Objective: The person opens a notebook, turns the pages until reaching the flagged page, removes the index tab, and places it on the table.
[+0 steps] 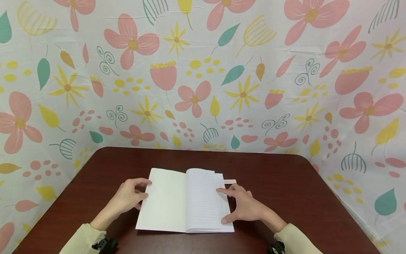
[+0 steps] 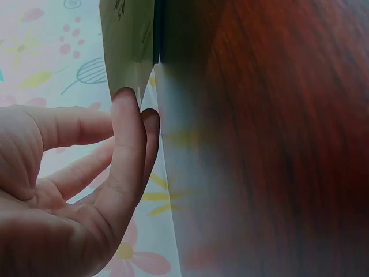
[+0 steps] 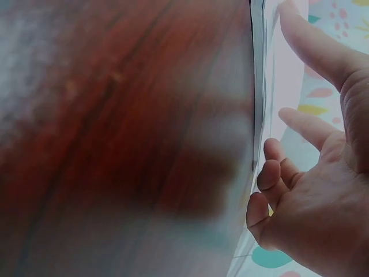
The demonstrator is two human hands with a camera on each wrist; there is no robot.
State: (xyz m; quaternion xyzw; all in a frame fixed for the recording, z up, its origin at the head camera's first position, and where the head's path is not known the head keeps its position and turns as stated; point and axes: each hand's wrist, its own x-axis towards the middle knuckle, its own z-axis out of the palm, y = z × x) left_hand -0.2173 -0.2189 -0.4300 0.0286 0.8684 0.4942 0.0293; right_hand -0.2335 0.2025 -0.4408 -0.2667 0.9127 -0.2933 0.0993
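Note:
A notebook [image 1: 165,201] lies spread on the dark table, its left side plain cream and its right page [image 1: 204,201] ruled with lines. My left hand [image 1: 128,195] pinches the left edge of the cover, thumb and index finger at the edge and other fingers lower down. In the left wrist view the cover [image 2: 128,52] stands tilted at the fingertips, with small dark marks on it. My right hand [image 1: 245,204] has its index finger and thumb stretched out, their tips resting on the right page; its other fingers bend loosely beside the notebook.
A pale strip [image 1: 230,181] sticks out past the notebook's right edge. The brown wooden table [image 1: 269,169] has rounded far corners. Floral cloth [image 1: 193,70] hangs behind it and down both sides. Black bands [image 1: 104,244] circle both wrists over light sleeves.

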